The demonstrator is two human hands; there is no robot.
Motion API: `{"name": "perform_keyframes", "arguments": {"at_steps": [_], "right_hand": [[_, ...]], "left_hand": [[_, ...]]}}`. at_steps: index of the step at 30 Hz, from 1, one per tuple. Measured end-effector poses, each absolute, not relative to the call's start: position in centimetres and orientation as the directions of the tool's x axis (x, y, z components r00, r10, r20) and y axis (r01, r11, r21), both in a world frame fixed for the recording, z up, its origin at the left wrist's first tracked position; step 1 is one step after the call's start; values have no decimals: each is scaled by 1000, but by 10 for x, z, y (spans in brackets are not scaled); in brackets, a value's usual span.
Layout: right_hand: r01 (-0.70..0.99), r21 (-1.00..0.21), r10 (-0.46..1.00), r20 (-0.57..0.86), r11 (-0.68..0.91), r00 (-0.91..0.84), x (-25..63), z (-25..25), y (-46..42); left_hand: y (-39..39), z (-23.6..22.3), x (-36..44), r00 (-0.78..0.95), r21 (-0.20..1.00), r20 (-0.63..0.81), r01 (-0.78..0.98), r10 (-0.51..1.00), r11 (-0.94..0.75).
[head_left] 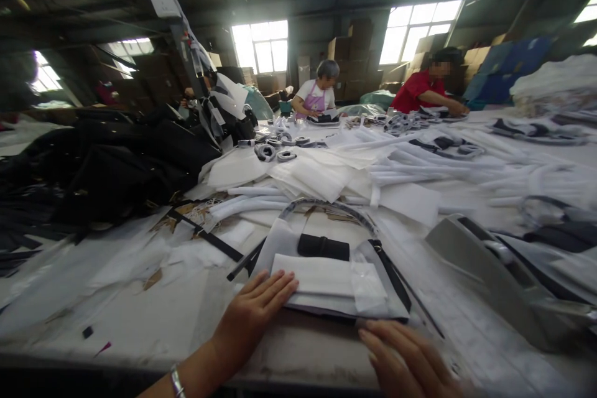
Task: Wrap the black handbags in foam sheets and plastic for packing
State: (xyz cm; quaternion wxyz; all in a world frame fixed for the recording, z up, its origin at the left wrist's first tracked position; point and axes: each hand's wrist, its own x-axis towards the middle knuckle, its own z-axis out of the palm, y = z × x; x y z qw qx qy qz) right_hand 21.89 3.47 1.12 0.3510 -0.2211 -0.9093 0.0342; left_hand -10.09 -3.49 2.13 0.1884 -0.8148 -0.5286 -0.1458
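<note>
My left hand lies flat with fingers stretched out on the near left corner of a folded white sheet. That sheet tops a clear plastic bag holding a black strap and a rolled black piece. My right hand is flat and spread at the bag's near right edge, fingers out, holding nothing.
A heap of black bags fills the left of the table. White paper and wrapped straps cover the middle. A grey tray-like piece lies at right. Two people work at the far end, cardboard boxes behind them.
</note>
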Motion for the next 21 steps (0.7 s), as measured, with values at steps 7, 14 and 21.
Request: {"name": "perform_keyframes", "arguments": {"at_steps": [7, 14, 21], "right_hand": [[-90, -794, 616, -389, -602, -685, 135, 10, 5], [-443, -532, 669, -368, -721, -646, 80, 5, -4], [-440, -749, 840, -287, -496, -460, 68, -10, -8]], "left_hand": [[-30, 25, -116, 454, -155, 371, 890, 810, -428], [-22, 22, -130, 533, -241, 418, 846, 736, -476], [-14, 20, -135, 539, -211, 502, 835, 676, -508]]}}
